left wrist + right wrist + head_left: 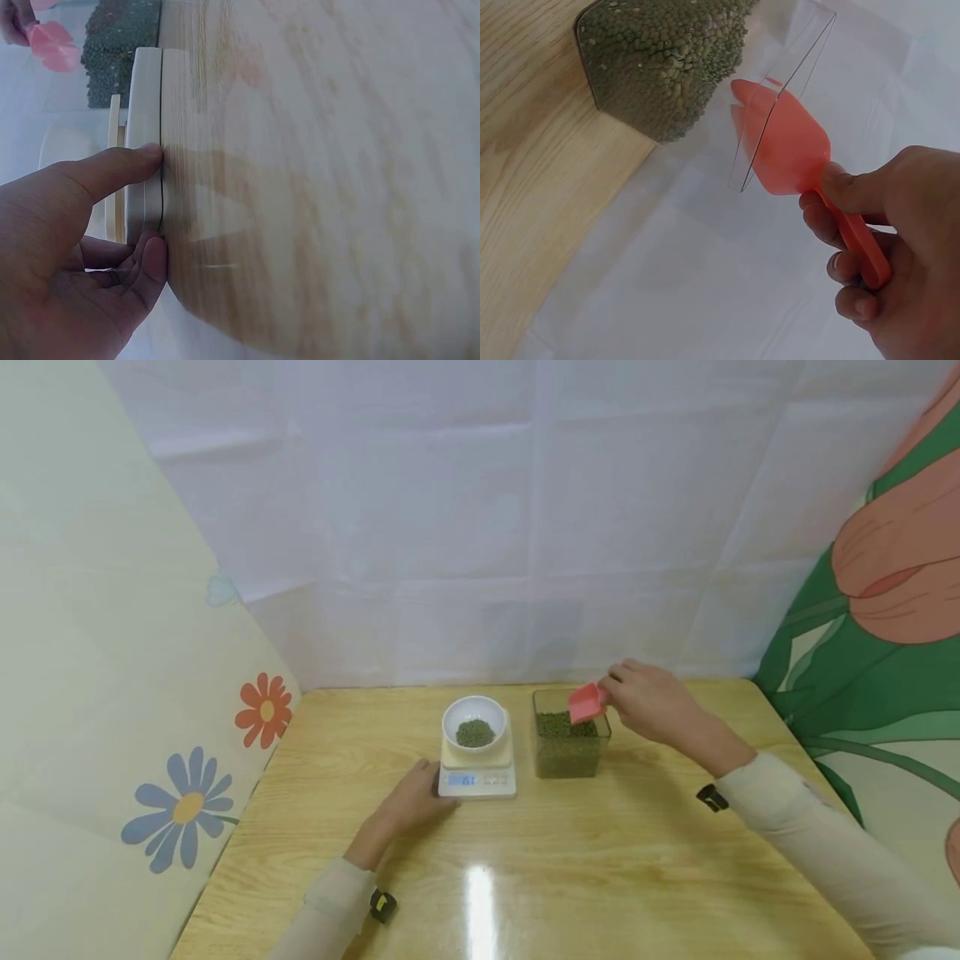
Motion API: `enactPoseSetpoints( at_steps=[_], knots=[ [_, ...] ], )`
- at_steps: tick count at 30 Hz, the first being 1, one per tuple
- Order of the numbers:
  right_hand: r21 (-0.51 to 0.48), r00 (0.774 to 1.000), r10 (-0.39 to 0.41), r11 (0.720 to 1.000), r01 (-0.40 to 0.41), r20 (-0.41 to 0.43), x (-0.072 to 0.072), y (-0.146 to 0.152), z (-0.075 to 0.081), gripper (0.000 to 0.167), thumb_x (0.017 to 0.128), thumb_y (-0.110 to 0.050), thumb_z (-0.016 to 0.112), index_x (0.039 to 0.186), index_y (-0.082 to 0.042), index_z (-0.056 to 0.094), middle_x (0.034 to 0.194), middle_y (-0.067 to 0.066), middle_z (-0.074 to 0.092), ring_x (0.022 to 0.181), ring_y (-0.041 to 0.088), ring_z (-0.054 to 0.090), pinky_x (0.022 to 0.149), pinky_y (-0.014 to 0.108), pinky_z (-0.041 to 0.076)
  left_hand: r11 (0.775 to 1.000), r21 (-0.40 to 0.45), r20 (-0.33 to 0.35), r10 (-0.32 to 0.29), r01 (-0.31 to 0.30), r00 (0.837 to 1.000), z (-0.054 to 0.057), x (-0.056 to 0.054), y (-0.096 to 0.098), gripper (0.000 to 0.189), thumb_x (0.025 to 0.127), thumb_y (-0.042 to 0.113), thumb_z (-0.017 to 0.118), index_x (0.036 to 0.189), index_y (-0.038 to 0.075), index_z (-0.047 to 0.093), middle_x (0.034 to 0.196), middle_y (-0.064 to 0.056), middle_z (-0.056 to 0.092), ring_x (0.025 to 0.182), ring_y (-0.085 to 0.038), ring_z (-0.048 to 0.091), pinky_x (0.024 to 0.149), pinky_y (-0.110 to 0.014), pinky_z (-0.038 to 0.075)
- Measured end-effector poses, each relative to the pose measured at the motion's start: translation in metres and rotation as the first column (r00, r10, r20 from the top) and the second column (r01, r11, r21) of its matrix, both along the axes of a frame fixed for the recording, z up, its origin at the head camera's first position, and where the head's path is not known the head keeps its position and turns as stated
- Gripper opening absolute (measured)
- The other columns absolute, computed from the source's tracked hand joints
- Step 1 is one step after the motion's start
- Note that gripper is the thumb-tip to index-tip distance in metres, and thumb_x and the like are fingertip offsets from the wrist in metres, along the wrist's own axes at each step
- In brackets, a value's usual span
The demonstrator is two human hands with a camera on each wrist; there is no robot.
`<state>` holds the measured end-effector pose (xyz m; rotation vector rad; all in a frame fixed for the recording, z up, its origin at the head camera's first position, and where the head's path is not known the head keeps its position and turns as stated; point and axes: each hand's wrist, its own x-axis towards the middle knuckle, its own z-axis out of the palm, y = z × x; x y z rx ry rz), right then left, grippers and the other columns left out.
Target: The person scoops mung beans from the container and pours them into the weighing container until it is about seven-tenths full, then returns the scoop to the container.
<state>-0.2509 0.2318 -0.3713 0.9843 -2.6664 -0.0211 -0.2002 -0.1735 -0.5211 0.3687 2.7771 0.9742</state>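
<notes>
Right hand: fingers curled round the handle of a pink scoop, thumb lying up by the blade. Blade sits at the mouth of a clear container, partly behind its wall in the right wrist view, tip angled down close over the green beans; can't tell if it touches them. Left hand: thumb and fingers grip the near-left corner of a white scale, thumb along the front edge. Scale is flat on the wood-grain tabletop, display lit, first digits look like 15, last one unclear. White bowl stands upright on the scale's platform, a small heap of green grains inside. Container is just right of the scale, not touching. Behind: creased white sheet. Black band near the left cuff, another near the right.
</notes>
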Motion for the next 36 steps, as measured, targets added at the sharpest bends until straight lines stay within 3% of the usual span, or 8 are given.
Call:
enactPoseSetpoints(
  at_steps=[18, 25, 36],
  knots=[
    [0.113, 0.999, -0.005, 0.994, 0.010, -0.045, 0.001, -0.019, 0.004, 0.023, 0.084, -0.001, 0.083, 0.105, 0.004, 0.077, 0.092, 0.014, 0.071, 0.081, 0.025, 0.061, 0.072, 0.036, 0.061, 1.000, 0.012, -0.002, 0.004, -0.004, 1.000, 0.002, 0.001, 0.001, 0.061, 0.089, 0.026, 0.086, 0.142, 0.007, 0.063, 0.115, -0.006, 0.062, 0.105, -0.020, 0.057, 0.106, -0.051, 0.055],
    [0.140, 0.998, -0.015, 0.990, 0.023, -0.057, 0.001, -0.024, 0.006, 0.024, 0.080, 0.008, 0.078, 0.103, 0.003, 0.077, 0.089, 0.013, 0.070, 0.079, 0.025, 0.060, 0.070, 0.035, 0.059, 1.000, 0.022, 0.006, 0.005, -0.005, 1.000, 0.001, 0.001, 0.000, 0.062, 0.089, 0.026, 0.086, 0.142, 0.006, 0.063, 0.115, -0.007, 0.061, 0.104, -0.020, 0.057, 0.106, -0.051, 0.055],
    [0.207, 0.998, -0.065, 0.976, 0.068, -0.023, 0.005, -0.032, 0.009, 0.018, 0.081, 0.000, 0.085, 0.097, 0.003, 0.078, 0.086, 0.011, 0.067, 0.077, 0.023, 0.057, 0.071, 0.035, 0.058, 1.000, 0.022, 0.002, 0.005, -0.005, 1.000, 0.001, 0.001, 0.001, 0.061, 0.089, 0.025, 0.087, 0.142, 0.006, 0.063, 0.115, -0.007, 0.062, 0.105, -0.020, 0.056, 0.106, -0.051, 0.055]
  ],
)
